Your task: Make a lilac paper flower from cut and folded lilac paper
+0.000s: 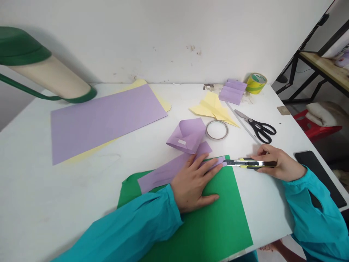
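My left hand [195,182] lies flat with fingers spread, pressing a narrow purple paper strip [218,162] against a green sheet [218,225]. A wider purple paper strip [160,173] runs out from under that hand to the left. In my right hand [275,162] is a utility knife [245,163], its blade pointing left and its tip at the right end of the narrow strip. Just beyond my left fingertips stands a folded purple paper piece [188,134] with a small white patch on it.
Behind are a roll of tape [217,130], a yellow paper plane [214,109], scissors [257,125], pleated purple paper [232,91] and a yellow-green tape roll [256,83]. Large purple sheets [106,122] and a green-lidded flask [54,74] occupy the left. A black phone-like slab [320,178] lies right.
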`<action>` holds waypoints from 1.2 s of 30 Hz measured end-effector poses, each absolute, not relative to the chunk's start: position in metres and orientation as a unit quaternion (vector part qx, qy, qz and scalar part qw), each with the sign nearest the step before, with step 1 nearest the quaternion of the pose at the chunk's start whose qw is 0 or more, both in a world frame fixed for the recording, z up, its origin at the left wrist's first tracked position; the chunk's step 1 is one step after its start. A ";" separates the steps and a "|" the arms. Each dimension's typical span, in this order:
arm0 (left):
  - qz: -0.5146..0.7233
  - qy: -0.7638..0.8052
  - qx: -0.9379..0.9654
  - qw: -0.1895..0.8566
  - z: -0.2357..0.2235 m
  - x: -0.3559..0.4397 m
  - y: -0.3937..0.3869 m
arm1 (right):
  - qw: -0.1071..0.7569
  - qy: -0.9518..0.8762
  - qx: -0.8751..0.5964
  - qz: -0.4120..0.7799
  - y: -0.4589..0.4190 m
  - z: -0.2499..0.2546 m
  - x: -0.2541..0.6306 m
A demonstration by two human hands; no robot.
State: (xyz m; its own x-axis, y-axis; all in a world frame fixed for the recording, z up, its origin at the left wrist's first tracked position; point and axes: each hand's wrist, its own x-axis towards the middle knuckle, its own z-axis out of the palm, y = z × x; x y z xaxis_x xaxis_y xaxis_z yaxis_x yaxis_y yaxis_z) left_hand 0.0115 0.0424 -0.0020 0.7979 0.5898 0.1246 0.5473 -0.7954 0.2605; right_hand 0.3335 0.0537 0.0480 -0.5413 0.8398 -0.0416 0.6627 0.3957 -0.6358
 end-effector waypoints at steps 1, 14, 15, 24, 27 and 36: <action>0.101 0.302 0.942 0.106 -0.002 0.011 0.043 | 0.148 -0.823 -0.458 0.302 0.054 0.047 0.333; 0.109 0.304 0.940 0.107 -0.003 0.012 0.043 | 0.147 -0.825 -0.460 0.293 0.051 0.046 0.332; 0.108 0.305 0.940 0.108 -0.003 0.012 0.043 | 0.153 -0.825 -0.462 0.288 0.052 0.046 0.332; 0.096 0.311 0.938 0.119 -0.001 0.012 0.042 | 0.143 -0.818 -0.456 0.321 0.052 0.047 0.335; 0.096 0.310 0.938 0.120 -0.001 0.012 0.043 | 0.145 -0.817 -0.458 0.319 0.052 0.046 0.334; 0.069 0.318 0.938 0.122 0.002 0.014 0.042 | 0.163 -0.830 -0.445 0.294 0.051 0.043 0.332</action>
